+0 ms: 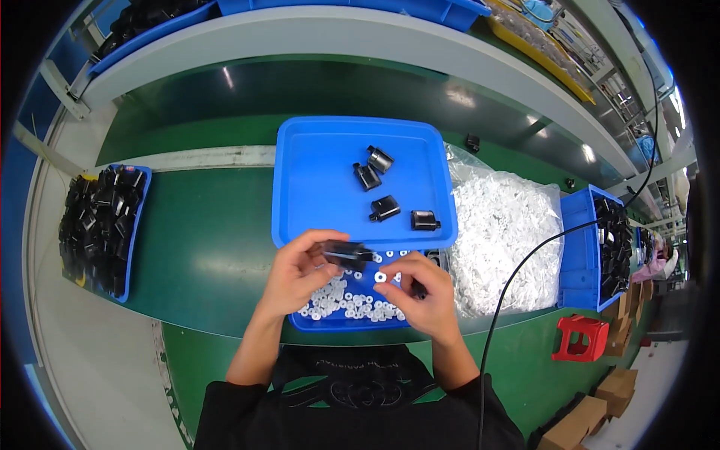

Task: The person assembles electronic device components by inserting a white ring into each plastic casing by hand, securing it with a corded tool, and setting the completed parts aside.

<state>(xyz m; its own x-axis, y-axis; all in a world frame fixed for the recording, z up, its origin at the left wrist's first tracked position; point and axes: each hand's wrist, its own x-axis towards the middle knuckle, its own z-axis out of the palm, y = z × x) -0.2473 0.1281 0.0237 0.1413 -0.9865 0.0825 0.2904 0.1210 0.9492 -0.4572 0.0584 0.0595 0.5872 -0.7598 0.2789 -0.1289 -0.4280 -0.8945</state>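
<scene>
My left hand [298, 274] holds a small black plastic part [347, 253] over a low blue tray [300, 322] filled with several small white rings [352, 304]. My right hand [420, 292] pinches one white ring [381, 277] between thumb and forefinger, close to the black part, and seems to grip a dark tool near the palm. Just beyond both hands lies a larger blue tray [315, 187] with several finished-looking black parts [385, 208] on it.
A blue bin of black parts [101, 225] stands at the left, another [611, 240] at the right. A clear bag of white pieces [502, 232] lies right of the trays. A black cable [517, 277] crosses the green table; a red stool [579, 337] and cardboard boxes [600, 405] sit lower right.
</scene>
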